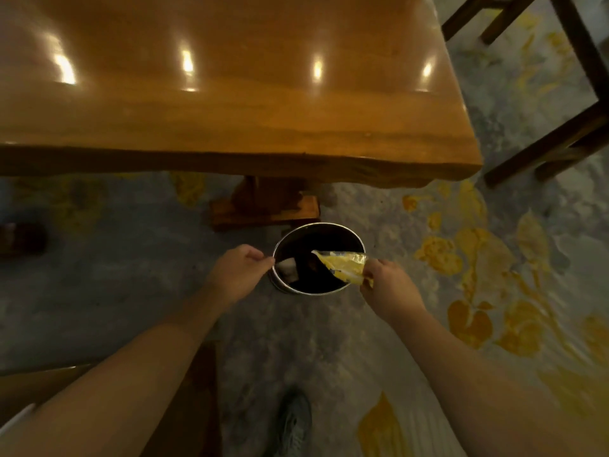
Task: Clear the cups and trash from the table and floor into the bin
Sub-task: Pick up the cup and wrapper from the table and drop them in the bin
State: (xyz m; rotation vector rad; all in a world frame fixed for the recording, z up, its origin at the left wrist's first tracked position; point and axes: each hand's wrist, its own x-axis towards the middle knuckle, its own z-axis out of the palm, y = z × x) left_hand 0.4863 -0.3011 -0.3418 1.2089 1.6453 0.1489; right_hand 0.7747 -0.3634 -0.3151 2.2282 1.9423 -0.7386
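Nearest the camera, at six o'clock, a grey shoe (295, 423) stands on the mottled grey-and-yellow floor (329, 341), with both bare forearms reaching forward from either side of it. A dark wooden surface, perhaps a seat (184, 407), lies at seven o'clock under the left forearm. Further out, the left hand (239, 270) is curled nearly closed, its fingertips pinched at the bin's rim at the nine o'clock side; whether it grips the rim itself or a liner there cannot be told. The right hand (387, 285) is closed on one end of a yellow wrapper (344, 265), which sticks out over the bin's opening from the three o'clock side. The bin (359, 245) is a round metal-rimmed can standing on the floor, dark inside, with a pale crumpled piece (288, 268) lying within near its nine o'clock wall. Just beyond the bin, at twelve o'clock, sits the wooden foot (263, 209) of a glossy orange-brown table (230, 110) that fills the upper part of the view. At two o'clock, dark chair legs (553, 150) stand on the floor, well apart from the bin.
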